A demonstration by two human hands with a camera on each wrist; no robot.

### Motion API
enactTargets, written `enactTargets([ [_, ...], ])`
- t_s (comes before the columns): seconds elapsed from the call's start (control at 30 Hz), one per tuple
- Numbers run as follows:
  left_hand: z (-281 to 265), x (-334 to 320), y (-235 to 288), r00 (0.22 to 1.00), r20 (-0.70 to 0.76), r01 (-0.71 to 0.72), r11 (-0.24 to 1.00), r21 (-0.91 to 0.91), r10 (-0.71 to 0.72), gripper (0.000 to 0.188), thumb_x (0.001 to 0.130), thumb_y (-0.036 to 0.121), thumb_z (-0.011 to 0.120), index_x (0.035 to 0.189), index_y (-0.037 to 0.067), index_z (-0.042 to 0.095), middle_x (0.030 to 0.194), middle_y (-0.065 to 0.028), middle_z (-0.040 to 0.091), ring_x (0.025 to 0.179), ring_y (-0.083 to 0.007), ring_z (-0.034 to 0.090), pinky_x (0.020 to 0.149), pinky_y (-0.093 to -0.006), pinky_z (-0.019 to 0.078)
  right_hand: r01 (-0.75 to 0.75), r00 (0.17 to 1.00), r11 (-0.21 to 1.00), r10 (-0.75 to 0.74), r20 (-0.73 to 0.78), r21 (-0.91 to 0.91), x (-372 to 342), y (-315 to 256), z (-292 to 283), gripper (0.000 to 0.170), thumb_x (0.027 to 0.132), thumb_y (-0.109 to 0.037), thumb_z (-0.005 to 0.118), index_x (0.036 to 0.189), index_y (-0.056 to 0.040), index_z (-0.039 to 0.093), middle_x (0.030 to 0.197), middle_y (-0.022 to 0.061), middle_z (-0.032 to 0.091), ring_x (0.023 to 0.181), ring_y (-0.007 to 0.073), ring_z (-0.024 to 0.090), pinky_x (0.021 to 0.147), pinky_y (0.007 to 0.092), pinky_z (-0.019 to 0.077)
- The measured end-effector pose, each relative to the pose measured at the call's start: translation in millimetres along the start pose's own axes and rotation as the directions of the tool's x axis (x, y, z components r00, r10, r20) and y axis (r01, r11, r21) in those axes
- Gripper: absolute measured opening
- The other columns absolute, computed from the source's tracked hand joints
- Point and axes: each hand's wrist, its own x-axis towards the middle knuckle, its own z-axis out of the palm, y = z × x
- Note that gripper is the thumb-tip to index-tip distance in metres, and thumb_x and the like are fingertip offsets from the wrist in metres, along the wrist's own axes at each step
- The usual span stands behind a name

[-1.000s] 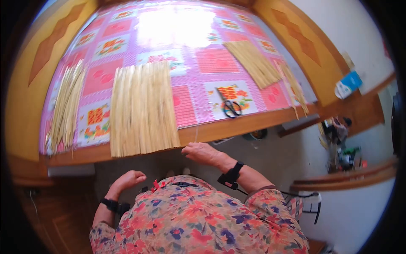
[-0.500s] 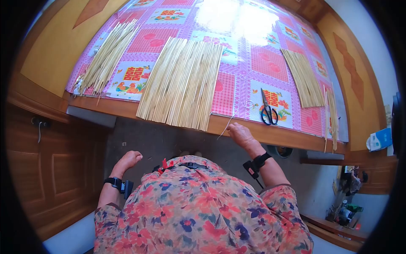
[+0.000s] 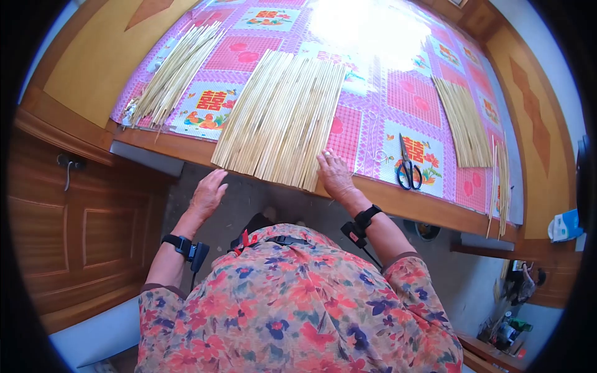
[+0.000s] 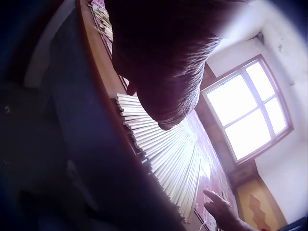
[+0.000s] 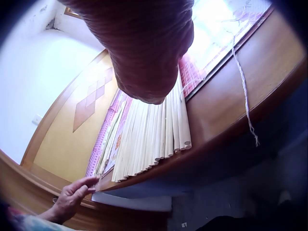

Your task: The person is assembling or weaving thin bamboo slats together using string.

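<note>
One loose bundle of sticks lies between ten and eleven o'clock. Our left hand, fingers straightened and empty, hangs just beside the row of sticks at twelve o'clock. Our right hand, fingers outstretched and gripping nothing, is at the row's right edge; we cannot tell whether they touch. Scissors lie near two o'clock.
</note>
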Motion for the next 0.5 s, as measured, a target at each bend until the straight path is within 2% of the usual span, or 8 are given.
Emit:
enactTargets([
  [0.03, 3.0, 11.1, 3.5, 0.996, 0.009, -0.085, 0.995, 0.056, 0.085, 0.035, 0.081, 0.016, 0.054, 0.113, 0.003, 0.049, 0.118, -0.0153, 0.049, 0.113, -0.0293, 0.044, 0.094, -0.0375, 0.0344, -0.006, 0.999, 1.0, 0.006, 0.046, 0.0, 4.8, -2.7, -0.4, 0.046, 0.076, -0.018, 0.056, 0.117, -0.0017, 0.044, 0.124, 0.0176, 0.043, 0.121, 0.0324, 0.035, 0.099, 0.0434, 0.028],
  [0.07, 6.9, 21.4, 7.3, 0.985, 0.024, -0.17, 0.979, 0.109, 0.168, 0.042, 0.081, 0.017, 0.054, 0.12, 0.004, 0.044, 0.126, -0.0147, 0.043, 0.121, -0.0289, 0.036, 0.1, -0.0393, 0.0285, -0.003, 0.999, 1.0, 0.003, 0.047, -0.011, 10.1, -4.6, -0.4, 0.046, 0.076, -0.018, 0.056, 0.117, -0.0017, 0.044, 0.124, 0.0176, 0.043, 0.121, 0.0324, 0.035, 0.099, 0.0434, 0.028],
  [0.1, 11.3, 32.4, 11.1, 0.985, 0.02, -0.173, 0.98, 0.102, 0.172, 0.042, 0.081, 0.017, 0.054, 0.12, 0.004, 0.044, 0.126, -0.0147, 0.043, 0.121, -0.0289, 0.036, 0.1, -0.0393, 0.0285, -0.025, 0.998, 1.0, 0.025, 0.055, -0.01, 14.9, -6.6, 0.4, 0.05, 0.076, -0.021, 0.058, 0.119, -0.0019, 0.043, 0.127, 0.017, 0.041, 0.123, 0.0319, 0.032, 0.1, 0.043, 0.0264],
  [0.17, 16.6, 54.2, 17.1, 0.974, 0.127, -0.201, 0.975, 0.093, 0.189, 0.051, 0.082, 0.023, 0.053, 0.128, 0.007, 0.036, 0.136, -0.0131, 0.03, 0.129, -0.0275, 0.022, 0.105, -0.043, 0.0164, -0.056, 0.996, 0.998, 0.057, 0.071, -0.007, 24.8, -11.6, 3.6, 0.056, 0.076, -0.027, 0.06, 0.122, -0.0011, 0.041, 0.131, 0.0174, 0.035, 0.126, 0.0324, 0.026, 0.103, 0.0426, 0.0218],
  [0.27, 31.8, 85.0, 8.9, 0.951, 0.179, -0.285, 0.941, 0.182, 0.253, 0.055, 0.083, 0.029, 0.05, 0.131, 0.008, 0.032, 0.14, -0.0116, 0.023, 0.131, -0.0268, 0.016, 0.106, -0.0432, 0.0116, -0.034, 0.999, 0.999, 0.034, 0.01, 0.04, 38.6, -22.1, 9.2, 0.058, 0.077, -0.029, 0.059, 0.123, -0.0008, 0.039, 0.133, 0.0179, 0.033, 0.127, 0.0333, 0.024, 0.104, 0.0432, 0.0198],
  [0.4, 42.1, 117.7, -17.4, 0.929, 0.213, -0.348, 0.912, 0.218, 0.303, 0.056, 0.085, 0.034, 0.046, 0.132, 0.008, 0.03, 0.142, -0.0105, 0.019, 0.133, -0.0253, 0.012, 0.106, -0.0446, 0.0086, -0.061, 0.998, 0.998, 0.06, 0.029, 0.032, 51.4, -31.6, 21.9, 0.061, 0.078, -0.035, 0.056, 0.125, -0.0011, 0.037, 0.133, 0.0182, 0.031, 0.127, 0.0339, 0.023, 0.104, 0.0446, 0.0186],
  [0.5, 41.3, 131.6, -34.0, 0.918, 0.28, -0.355, 0.899, 0.257, 0.282, 0.055, 0.085, 0.036, 0.045, 0.131, 0.008, 0.031, 0.142, -0.0106, 0.019, 0.133, -0.0248, 0.011, 0.106, -0.0451, 0.0074, -0.066, 0.995, 0.998, 0.067, 0.072, -0.016, 54.2, -27.8, 23.9, 0.062, 0.079, -0.039, 0.053, 0.126, -0.0026, 0.035, 0.134, 0.017, 0.031, 0.128, 0.0336, 0.022, 0.104, 0.0455, 0.0173],
])
